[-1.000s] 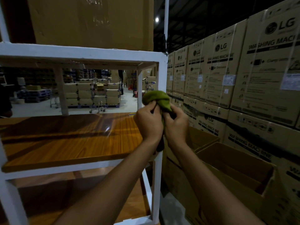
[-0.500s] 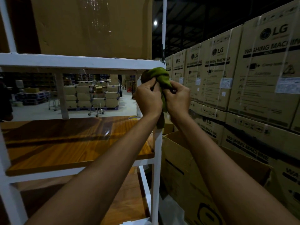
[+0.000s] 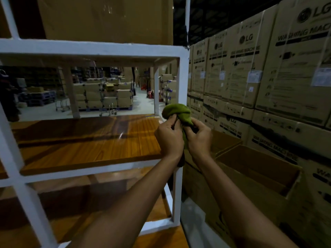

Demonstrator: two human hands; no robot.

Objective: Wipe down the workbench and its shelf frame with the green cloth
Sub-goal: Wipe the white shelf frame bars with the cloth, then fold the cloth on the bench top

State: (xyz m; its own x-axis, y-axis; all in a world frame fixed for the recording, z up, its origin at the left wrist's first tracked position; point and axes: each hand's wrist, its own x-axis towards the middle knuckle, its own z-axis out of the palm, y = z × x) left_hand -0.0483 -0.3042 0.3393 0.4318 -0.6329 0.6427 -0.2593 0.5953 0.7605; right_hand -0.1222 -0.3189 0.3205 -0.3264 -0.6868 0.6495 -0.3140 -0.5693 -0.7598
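The fingers of the left hand [image 3: 169, 138] and the right hand [image 3: 198, 138] are curled tight on the green cloth [image 3: 177, 112], pinching its gathered folds from either side, knuckles nearly touching; the cloth is bunched round the white upright post [image 3: 183, 81] at the right front corner of the shelf frame [image 3: 93, 50], its rounded top bulging above the fingertips and a dark tail hanging down between the wrists, in front of the post. The grip sits level with the right end of the wooden shelf board [image 3: 86, 140], just above that board's front right corner, and both bare forearms reach up to it from the lower edge of the view. The board is glossy, orange-brown, with light glinting near its middle; a second wooden surface [image 3: 71, 208] lies below it inside the frame, partly in shadow. On the frame's top rail stands a large plain cardboard box [image 3: 105, 18]. To the right of the post, an open cardboard box [image 3: 258, 176] sits low beside the frame, and behind it rises a wall of stacked cartons [image 3: 247, 72] printed LG Washing Machine. Through the frame's opening, beyond the board's far edge, a pale warehouse floor [image 3: 139, 106] shows with more stacked boxes on pallets
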